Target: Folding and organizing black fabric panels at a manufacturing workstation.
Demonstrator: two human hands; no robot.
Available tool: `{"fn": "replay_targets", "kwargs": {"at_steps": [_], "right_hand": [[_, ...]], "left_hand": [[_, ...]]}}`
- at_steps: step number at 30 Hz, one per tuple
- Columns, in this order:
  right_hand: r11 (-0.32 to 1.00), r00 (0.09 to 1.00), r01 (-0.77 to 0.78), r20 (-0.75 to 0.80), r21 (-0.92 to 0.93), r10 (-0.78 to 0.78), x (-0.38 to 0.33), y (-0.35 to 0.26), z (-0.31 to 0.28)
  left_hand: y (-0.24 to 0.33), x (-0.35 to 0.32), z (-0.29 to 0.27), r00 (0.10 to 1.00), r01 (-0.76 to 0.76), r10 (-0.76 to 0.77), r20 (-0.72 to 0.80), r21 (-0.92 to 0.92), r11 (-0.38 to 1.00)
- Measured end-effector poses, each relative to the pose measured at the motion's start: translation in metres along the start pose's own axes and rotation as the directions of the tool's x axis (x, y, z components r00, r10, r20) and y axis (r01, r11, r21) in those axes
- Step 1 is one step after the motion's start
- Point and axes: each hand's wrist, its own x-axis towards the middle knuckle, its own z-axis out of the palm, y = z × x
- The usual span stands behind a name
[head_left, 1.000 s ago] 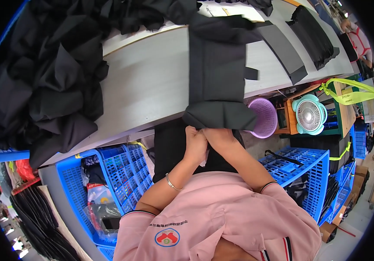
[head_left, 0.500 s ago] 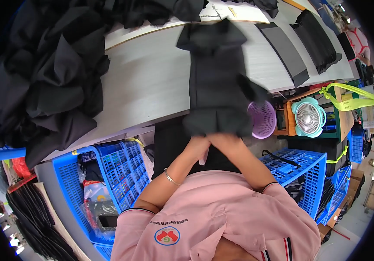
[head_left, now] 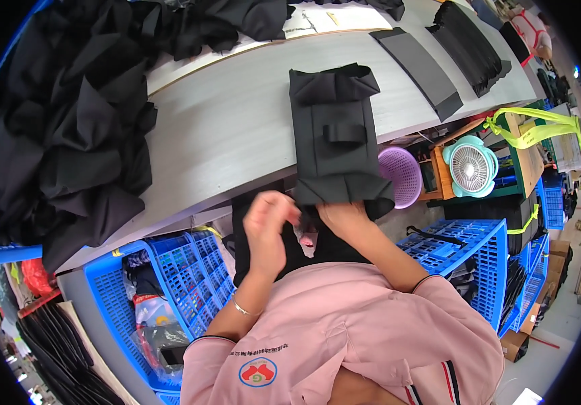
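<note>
A black sewn fabric piece (head_left: 334, 152) lies along the table toward me, its near end past the table's edge. It has a small loop strap in the middle and folded flaps at both ends. My right hand (head_left: 343, 219) grips its near end from below, fingers partly hidden by the cloth. Just left of that end, my left hand (head_left: 269, 219) is raised apart from it; its fingers look bent but are smeared by motion. A small pale and red item (head_left: 306, 239) shows between my hands against the dark cloth below; its kind is unclear.
Heaped black fabric (head_left: 67, 135) covers the left of the grey table (head_left: 216, 115). Flat black panels (head_left: 422, 71) and a black stack (head_left: 469, 47) lie far right. Blue crates (head_left: 189, 277) flank me. A purple basket (head_left: 400, 177) and a turquoise fan (head_left: 471, 167) stand right.
The fabric piece has come nearer and lies flatter, with its loop now showing. My left hand has moved away from its near end, up and to the left; my right hand stays there.
</note>
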Motion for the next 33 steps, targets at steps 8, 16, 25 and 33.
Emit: {"fn": "replay_targets", "kwargs": {"at_steps": [8,16,25,33], "right_hand": [[0.832,0.850,-0.148,0.498,0.535,-0.170,-0.027,-0.015,-0.081],[-0.234,0.643,-0.487,0.527,0.842,0.556,0.013,0.065,-0.123],[-0.265,0.667,-0.603,0.658,0.752,0.349,0.009,0.049,-0.082],[-0.445,0.564,-0.520,0.685,0.729,0.462,0.010,0.044,-0.032]], "left_hand": [[-0.020,0.029,0.003,0.877,0.479,-0.458,0.144,-0.184,0.858],[-0.016,0.025,0.000,0.961,0.242,-0.218,0.173,-0.134,0.961],[-0.011,0.019,-0.020,0.897,0.326,-0.281,0.340,-0.080,0.942],[-0.030,0.031,-0.004,0.968,0.227,-0.223,0.113,-0.027,0.973]]}}
